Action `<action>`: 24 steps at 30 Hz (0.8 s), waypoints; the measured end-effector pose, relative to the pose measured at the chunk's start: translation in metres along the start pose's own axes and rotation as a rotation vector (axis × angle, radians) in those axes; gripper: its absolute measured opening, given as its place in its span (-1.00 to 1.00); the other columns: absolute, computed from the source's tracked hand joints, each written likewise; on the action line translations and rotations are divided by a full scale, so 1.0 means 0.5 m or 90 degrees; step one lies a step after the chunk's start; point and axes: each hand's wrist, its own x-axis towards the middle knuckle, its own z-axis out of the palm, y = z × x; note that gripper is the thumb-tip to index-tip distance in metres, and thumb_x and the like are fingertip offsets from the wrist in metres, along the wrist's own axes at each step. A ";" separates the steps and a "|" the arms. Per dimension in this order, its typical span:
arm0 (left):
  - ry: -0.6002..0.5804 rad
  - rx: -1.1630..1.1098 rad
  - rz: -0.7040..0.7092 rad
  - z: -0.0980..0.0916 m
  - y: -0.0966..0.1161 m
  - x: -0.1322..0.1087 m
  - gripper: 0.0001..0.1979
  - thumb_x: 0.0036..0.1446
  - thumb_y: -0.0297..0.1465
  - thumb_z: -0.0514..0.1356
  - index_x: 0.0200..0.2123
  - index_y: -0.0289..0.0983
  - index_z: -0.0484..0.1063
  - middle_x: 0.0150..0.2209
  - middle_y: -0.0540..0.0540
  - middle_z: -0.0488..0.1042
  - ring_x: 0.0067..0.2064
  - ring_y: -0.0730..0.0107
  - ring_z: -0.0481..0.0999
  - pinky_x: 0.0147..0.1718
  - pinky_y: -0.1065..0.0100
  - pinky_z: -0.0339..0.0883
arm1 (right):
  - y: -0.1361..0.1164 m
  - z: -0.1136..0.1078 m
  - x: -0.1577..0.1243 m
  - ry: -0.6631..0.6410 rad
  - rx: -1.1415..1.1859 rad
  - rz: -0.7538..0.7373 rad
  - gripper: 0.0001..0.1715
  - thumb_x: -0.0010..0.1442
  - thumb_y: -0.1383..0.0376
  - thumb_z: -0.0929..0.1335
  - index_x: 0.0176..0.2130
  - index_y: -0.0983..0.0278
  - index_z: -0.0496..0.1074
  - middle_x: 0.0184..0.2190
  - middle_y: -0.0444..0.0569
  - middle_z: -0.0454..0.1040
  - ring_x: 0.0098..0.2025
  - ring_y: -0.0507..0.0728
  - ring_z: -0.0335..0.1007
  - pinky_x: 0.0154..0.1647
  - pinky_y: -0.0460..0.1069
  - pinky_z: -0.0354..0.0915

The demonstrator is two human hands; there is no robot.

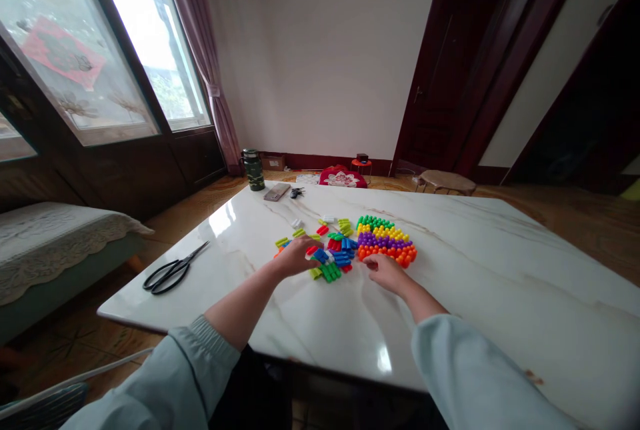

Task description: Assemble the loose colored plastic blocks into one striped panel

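Note:
A pile of small loose plastic pieces (336, 253) in blue, green, red, yellow and white lies on the white marble table (480, 270). Right of the pile sits a joined block of studded rows (385, 240), green, yellow, purple and orange from far to near. My left hand (296, 257) rests on the left side of the loose pile, fingers curled over some pieces; what they grip is hidden. My right hand (386, 272) lies at the near edge of the orange row, fingers bent and touching it.
Black scissors (173, 271) lie at the table's left edge. A phone (277, 191) and keys (296, 193) sit at the far edge, with a dark bottle (253, 169) behind. A bed (45, 243) is on the left, a low stool (445, 181) beyond the table.

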 end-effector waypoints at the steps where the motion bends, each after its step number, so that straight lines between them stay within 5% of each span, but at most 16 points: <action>1: -0.039 0.021 0.025 0.008 0.005 -0.002 -0.46 -0.18 -0.34 0.37 -0.02 -0.14 0.51 0.02 -0.19 0.46 0.06 0.04 0.39 0.10 0.10 0.22 | -0.005 0.000 0.000 -0.010 -0.027 0.000 -0.73 -0.21 0.49 0.35 -0.44 0.26 0.55 -0.43 -0.09 0.57 -0.31 0.12 0.44 -0.26 -0.08 0.28; 6: -0.156 0.139 0.085 0.039 0.031 -0.009 -0.32 -0.23 -0.32 0.43 0.06 -0.01 0.43 0.24 -0.15 0.22 0.26 -0.17 0.11 0.17 -0.04 0.09 | -0.052 0.004 0.001 0.015 -0.140 -0.016 -0.74 0.00 0.44 0.32 -0.37 0.19 0.56 -0.31 -0.08 0.57 -0.21 0.13 0.45 -0.21 -0.07 0.27; 14: -0.211 0.259 0.078 0.044 0.031 -0.011 -0.39 -0.19 -0.34 0.42 0.02 0.04 0.46 0.22 -0.11 0.23 0.22 -0.15 0.18 0.14 -0.03 0.15 | -0.131 0.055 -0.004 -0.053 -0.236 -0.064 -0.36 -0.02 0.44 0.35 0.07 0.10 0.40 0.12 -0.01 0.29 -0.05 0.16 0.39 -0.13 -0.04 0.28; 24: -0.169 0.287 0.006 0.046 0.030 -0.004 -0.59 -0.10 -0.47 0.29 -0.11 -0.08 0.51 0.17 -0.12 0.29 0.13 0.01 0.33 0.08 0.10 0.27 | -0.127 0.076 0.003 -0.061 -0.252 -0.040 -0.43 0.08 0.43 0.33 0.10 0.17 0.36 -0.02 0.07 0.34 -0.02 0.17 0.37 -0.09 -0.03 0.24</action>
